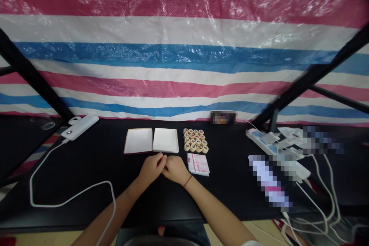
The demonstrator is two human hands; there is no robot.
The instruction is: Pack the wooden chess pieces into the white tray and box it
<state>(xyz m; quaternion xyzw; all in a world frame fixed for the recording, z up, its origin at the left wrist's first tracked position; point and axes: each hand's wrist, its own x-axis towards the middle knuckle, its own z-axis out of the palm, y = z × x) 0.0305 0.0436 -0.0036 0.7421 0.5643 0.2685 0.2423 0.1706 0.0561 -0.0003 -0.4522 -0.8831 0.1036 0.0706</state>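
My left hand and my right hand rest together on the black table, curled, with their fingertips meeting and nothing visible in them. Just beyond them lie two white square pieces, perhaps the halves of an open box. Round wooden Chinese chess pieces stand in a tight group to the right of these. Nearest my right hand is a folded paper sheet with red lines. A red cord circles my right wrist.
A white power bank sits at the far left, its white cable looping across the table. A white power strip with plugs and tangled cables lies at the right. A striped tarpaulin hangs behind the table, crossed by black bars.
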